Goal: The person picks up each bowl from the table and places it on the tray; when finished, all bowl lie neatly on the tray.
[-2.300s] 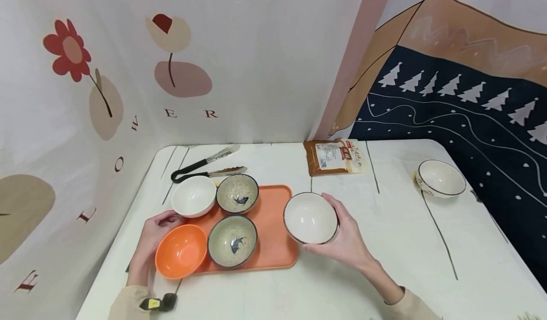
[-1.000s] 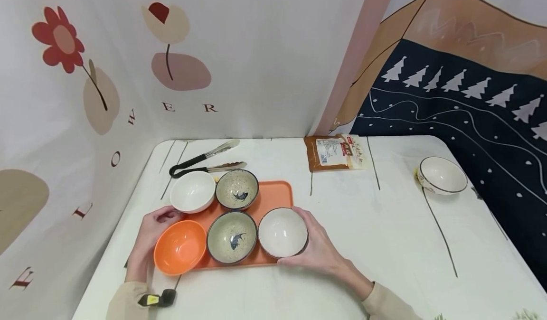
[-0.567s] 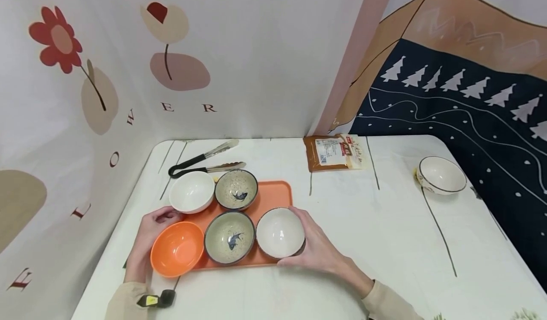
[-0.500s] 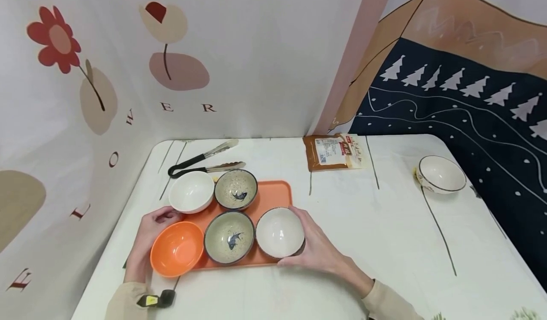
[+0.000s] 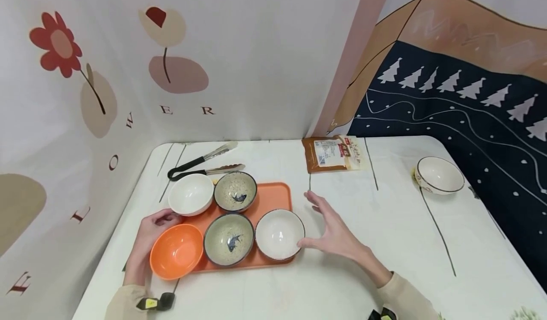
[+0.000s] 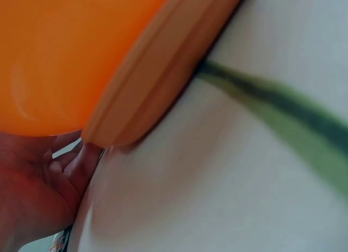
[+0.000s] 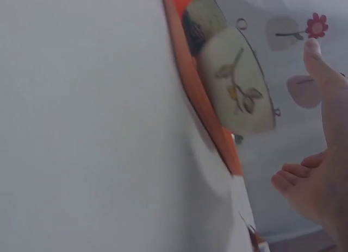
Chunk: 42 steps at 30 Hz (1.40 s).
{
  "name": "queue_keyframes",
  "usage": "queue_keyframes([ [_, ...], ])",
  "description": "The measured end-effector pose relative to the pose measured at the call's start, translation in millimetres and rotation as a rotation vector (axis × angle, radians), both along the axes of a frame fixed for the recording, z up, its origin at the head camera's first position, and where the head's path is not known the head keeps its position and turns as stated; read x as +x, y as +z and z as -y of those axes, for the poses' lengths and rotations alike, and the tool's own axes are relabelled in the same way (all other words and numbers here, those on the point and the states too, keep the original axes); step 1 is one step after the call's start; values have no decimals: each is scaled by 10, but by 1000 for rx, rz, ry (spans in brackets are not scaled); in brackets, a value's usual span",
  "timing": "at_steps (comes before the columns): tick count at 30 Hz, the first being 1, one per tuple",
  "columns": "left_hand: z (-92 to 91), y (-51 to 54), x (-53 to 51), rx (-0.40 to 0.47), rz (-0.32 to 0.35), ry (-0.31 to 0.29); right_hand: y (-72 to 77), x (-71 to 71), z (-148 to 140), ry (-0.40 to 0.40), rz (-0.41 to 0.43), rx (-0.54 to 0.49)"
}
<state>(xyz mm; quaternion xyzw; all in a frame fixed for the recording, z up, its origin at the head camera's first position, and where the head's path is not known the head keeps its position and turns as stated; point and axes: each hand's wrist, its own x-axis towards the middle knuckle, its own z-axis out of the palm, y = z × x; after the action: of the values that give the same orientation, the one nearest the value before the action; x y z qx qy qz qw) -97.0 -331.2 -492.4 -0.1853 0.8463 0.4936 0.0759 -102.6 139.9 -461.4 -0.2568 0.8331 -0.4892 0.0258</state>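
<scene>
My right hand [image 5: 331, 230] is spread beside a white bowl [image 5: 279, 234] with a dark rim, its thumb close to that rim. In the right wrist view the bowl [image 7: 234, 83] shows a painted branch on its outer wall and sits on the orange tray [image 7: 204, 108]. My left hand [image 5: 151, 232] holds the left edge of the tray [image 5: 275, 196], partly hidden by an orange bowl [image 5: 176, 251]; in the left wrist view its fingers [image 6: 84, 159] meet the tray's corner. Two speckled bowls with fish drawings [image 5: 228, 239] and a plain white bowl [image 5: 191, 194] also stand on the tray.
Black-handled tongs [image 5: 205, 165] lie behind the tray. A brown food packet [image 5: 331, 154] lies at the table's back edge. Another white bowl [image 5: 440, 175] stands far right. Printed cloth [image 5: 256, 73] hangs around the back and sides of the table.
My right hand brought the dark-rimmed white bowl left onto the tray's front right, then let go and drew back to the right. The left hand stayed at the tray's edge.
</scene>
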Motion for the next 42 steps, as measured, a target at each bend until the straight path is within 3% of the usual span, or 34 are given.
queue_keyframes([
  [5,4,-5,21,17,-3,-4,119,-124,-209,-88,12,-28],
  [15,-8,-3,25,12,-18,-4,389,-373,-655,-284,160,-32],
  [21,-7,-1,3,3,-19,-13,599,-550,-971,-406,166,-23],
  [26,-31,9,-1,-2,20,-5,785,-607,-1218,-489,166,-72],
  [29,-34,16,-1,-6,11,-8,860,-632,-1364,-528,167,-91],
  [34,-27,29,-5,-23,-11,-14,904,-706,-1580,-615,139,-68],
  [42,-34,33,24,-15,3,-3,851,-796,-1882,-755,130,-2],
])
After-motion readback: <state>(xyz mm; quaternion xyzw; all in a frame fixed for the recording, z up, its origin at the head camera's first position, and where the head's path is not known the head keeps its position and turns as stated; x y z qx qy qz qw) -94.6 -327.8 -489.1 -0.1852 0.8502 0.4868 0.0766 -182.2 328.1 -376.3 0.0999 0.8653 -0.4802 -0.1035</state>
